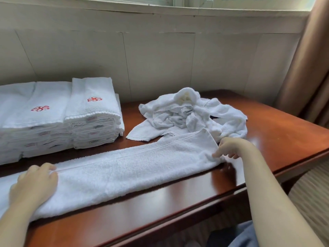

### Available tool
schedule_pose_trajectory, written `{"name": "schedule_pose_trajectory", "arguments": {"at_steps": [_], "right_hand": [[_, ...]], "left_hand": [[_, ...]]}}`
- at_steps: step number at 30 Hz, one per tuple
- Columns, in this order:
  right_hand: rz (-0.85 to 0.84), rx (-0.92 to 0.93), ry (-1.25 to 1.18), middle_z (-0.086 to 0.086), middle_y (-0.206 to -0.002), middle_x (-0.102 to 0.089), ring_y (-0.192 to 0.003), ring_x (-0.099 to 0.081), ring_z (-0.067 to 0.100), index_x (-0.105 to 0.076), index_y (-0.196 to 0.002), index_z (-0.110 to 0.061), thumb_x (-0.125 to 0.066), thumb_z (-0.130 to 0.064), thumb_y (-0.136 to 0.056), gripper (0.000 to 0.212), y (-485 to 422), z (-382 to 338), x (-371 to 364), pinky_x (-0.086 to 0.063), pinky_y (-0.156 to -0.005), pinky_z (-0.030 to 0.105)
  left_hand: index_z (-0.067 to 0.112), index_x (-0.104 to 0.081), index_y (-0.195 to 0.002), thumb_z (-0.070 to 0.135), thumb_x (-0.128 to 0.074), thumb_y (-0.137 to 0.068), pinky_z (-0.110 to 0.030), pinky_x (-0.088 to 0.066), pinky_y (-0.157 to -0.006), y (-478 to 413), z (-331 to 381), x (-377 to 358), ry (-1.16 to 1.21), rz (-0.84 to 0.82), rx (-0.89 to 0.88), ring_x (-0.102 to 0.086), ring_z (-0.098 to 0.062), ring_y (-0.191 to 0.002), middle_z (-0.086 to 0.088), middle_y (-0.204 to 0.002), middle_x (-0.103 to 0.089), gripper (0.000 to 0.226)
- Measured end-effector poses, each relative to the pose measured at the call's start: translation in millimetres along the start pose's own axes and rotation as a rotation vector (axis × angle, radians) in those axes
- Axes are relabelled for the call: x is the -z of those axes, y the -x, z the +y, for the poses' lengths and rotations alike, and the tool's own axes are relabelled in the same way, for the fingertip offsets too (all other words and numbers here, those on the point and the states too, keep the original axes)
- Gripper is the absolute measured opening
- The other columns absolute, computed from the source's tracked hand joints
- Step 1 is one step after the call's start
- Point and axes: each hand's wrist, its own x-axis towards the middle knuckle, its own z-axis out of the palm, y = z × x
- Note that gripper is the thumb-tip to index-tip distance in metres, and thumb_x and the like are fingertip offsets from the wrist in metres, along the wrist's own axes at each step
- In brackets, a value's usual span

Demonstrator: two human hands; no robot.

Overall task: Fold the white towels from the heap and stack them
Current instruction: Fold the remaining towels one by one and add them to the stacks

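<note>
Tags [91, 119] illegible, red logo [94, 99]; R hand [229, 148] pinches towel [124, 168].

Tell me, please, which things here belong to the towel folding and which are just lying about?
Job: long towel, left hand pressing it, right hand pinching its end, heap, folded stacks, table.
Lying about: curtain, window sill.

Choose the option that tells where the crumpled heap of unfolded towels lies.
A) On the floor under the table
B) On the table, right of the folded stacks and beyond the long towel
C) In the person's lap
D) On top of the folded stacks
B: the heap lies on the table, to the right of the folded stacks and beyond the long towel.
</note>
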Motion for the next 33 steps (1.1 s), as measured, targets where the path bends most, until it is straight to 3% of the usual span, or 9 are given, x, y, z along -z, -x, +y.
{"name": "schedule_pose_trajectory", "arguments": {"at_steps": [4,9,13,17,20,23,27,31,33], "right_hand": [[0.285,0.083,-0.211,0.014,-0.074,-0.058,-0.068,-0.052,0.024,-0.059,-0.077,0.0,-0.049,0.004,-0.077,0.011,-2.9,3.2,-6.7,-0.037,-0.056,0.026],[0.452,0.268,-0.738,0.001,-0.063,-0.039,-0.059,-0.034,0.014,-0.045,-0.061,-0.013,-0.045,-0.006,-0.095,0.035,-10.6,11.4,-11.4,-0.025,-0.052,0.026],[0.531,0.204,-0.477,0.002,-0.051,-0.043,-0.053,-0.039,0.017,-0.046,-0.051,-0.012,-0.046,-0.022,-0.096,0.045,-12.1,24.4,-16.5,-0.028,-0.051,0.029],[0.373,0.136,-0.518,0.006,-0.051,-0.059,-0.049,-0.052,0.019,-0.06,-0.066,-0.004,-0.037,-0.038,-0.1,0.053,-11.7,24.6,-15.1,-0.037,-0.053,0.025],[0.364,0.143,-0.39,0.003,-0.057,-0.06,-0.052,-0.051,0.016,-0.064,-0.072,-0.005,-0.048,-0.038,-0.096,0.044,-9.7,17.2,-18.4,-0.034,-0.05,0.024],[0.433,0.2,-0.206,0.002,-0.06,-0.055,-0.066,-0.053,0.022,-0.05,-0.054,-0.013,-0.056,-0.031,-0.091,0.041,-12.3,9.3,-31.5,-0.031,-0.052,0.028],[0.613,0.171,-0.184,0.016,-0.104,-0.065,-0.104,-0.057,0.033,-0.057,-0.09,-0.006,-0.05,-0.03,-0.095,0.025,-14.6,-8.8,-45.6,-0.041,-0.079,0.036],[0.76,0.092,-0.282,0.021,-0.11,-0.062,-0.105,-0.057,0.037,-0.053,-0.108,-0.001,-0.046,-0.026,-0.097,0.028,-18.5,-13.9,-58.4,-0.042,-0.089,0.042],[0.786,0.069,-0.265,0.021,-0.112,-0.062,-0.106,-0.056,0.038,-0.051,-0.11,-0.002,-0.045,-0.023,-0.097,0.026,-19.5,-15.5,-65.0,-0.039,-0.091,0.042]], "left_hand": [[0.016,-0.059,-0.117,0.021,-0.047,-0.093,-0.05,-0.044,-0.086,0.8,-0.1,-1.5,0.029,0.007,0.009,-0.051,-0.041,-0.101,-0.021,-0.116,-0.052,0.027],[0.017,-0.061,-0.116,0.023,-0.046,-0.093,-0.051,-0.048,-0.082,4.7,-1.0,1.1,0.042,0.013,0.01,-0.053,-0.041,-0.096,-0.02,-0.11,-0.055,0.028],[0.017,-0.062,-0.116,0.023,-0.046,-0.094,-0.05,-0.049,-0.079,6.8,0.0,2.5,0.025,0.037,0.002,-0.055,-0.04,-0.09,-0.019,-0.105,-0.057,0.028],[0.015,-0.062,-0.116,0.022,-0.046,-0.094,-0.051,-0.049,-0.077,8.7,1.6,3.9,0.029,0.038,0.002,-0.055,-0.04,-0.087,-0.02,-0.104,-0.056,0.028],[0.015,-0.062,-0.116,0.021,-0.046,-0.093,-0.05,-0.047,-0.083,12.3,5.8,6.7,0.025,0.042,0.005,-0.053,-0.042,-0.097,-0.02,-0.108,-0.056,0.028],[0.015,-0.062,-0.11,0.018,-0.046,-0.094,-0.049,-0.047,-0.081,18.8,11.7,12.9,0.043,0.039,-0.025,-0.053,-0.039,-0.093,-0.015,-0.101,-0.056,0.023],[0.011,-0.065,-0.1,0.014,-0.05,-0.094,-0.05,-0.045,-0.081,23.2,20.7,23.3,0.071,0.125,-0.102,-0.053,-0.04,-0.09,-0.016,-0.095,-0.06,0.016],[0.005,-0.067,-0.091,0.005,-0.059,-0.09,-0.053,-0.041,-0.079,23.3,29.7,40.1,0.136,0.404,-0.119,-0.052,-0.046,-0.087,-0.025,-0.088,-0.061,0.008],[0.006,-0.068,-0.095,0.007,-0.058,-0.092,-0.052,-0.04,-0.078,25.8,32.5,38.5,0.062,0.377,-0.12,-0.051,-0.045,-0.089,-0.024,-0.091,-0.061,0.011]]}}
